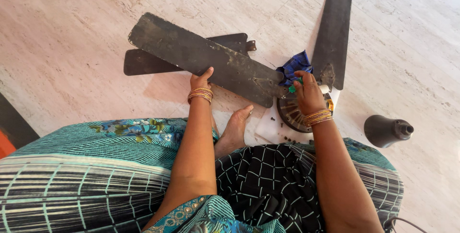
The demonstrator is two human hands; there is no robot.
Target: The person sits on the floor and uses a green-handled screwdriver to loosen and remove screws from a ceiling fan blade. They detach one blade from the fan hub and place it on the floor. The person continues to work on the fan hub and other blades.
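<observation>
The left hand [200,80] has its grip closed on the near edge of the large dusty fan blade [206,58]; the thumb lies on top and the other fingers go under the edge, so they are hidden. This blade lies tilted, from about ten o'clock of the picture down toward the motor, and it covers part of a second dark blade [143,63] that rests flat on the floor [72,32] behind it.

The right hand [309,94] is closed around a small tool with a green handle [292,89], probably a screwdriver, though the tip is hidden. It stands just where the root of the big blade meets the round fan motor [292,113]. A blue cloth [294,65] lies touching the hand at twelve o'clock. A third blade [334,36] points away from the motor toward one o'clock.

I judge that the step in hand is the work on the fastening of the big blade at the motor: one hand steadies the blade, the other works the tool. The next move probably asks the left hand to keep the blade level, so the tool does not slip.

Under the motor lies a white sheet [266,127] with some small dark screws [287,138] at six o'clock of the motor. A dark bell-shaped cover [385,130] stands well apart at three o'clock. A bare foot [235,127] rests between the two arms.
</observation>
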